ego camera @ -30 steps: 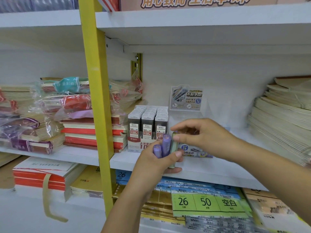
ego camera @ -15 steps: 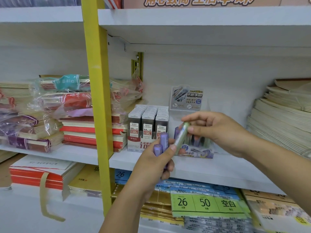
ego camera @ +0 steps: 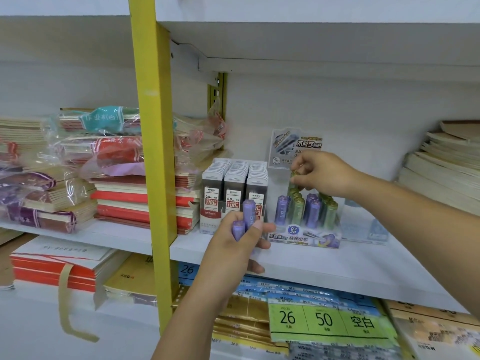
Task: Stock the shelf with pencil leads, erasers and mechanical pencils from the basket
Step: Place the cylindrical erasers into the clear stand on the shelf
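My left hand holds two purple lead tubes upright in front of the white shelf. My right hand pinches a green lead tube by its top, lowering it into the clear display box that stands on the shelf. Several purple and green tubes stand in that box. Just left of it sits a box of dark 0.5 pencil lead cases.
A yellow upright post splits the shelving. Wrapped notebook stacks lie left of the lead cases, paper stacks at far right. Another clear box sits behind the display box. Loose-leaf packs fill the lower shelf.
My right hand took the green tube from my left hand, lifted it up and back, and now holds it over the display box. The left hand keeps two purple tubes.
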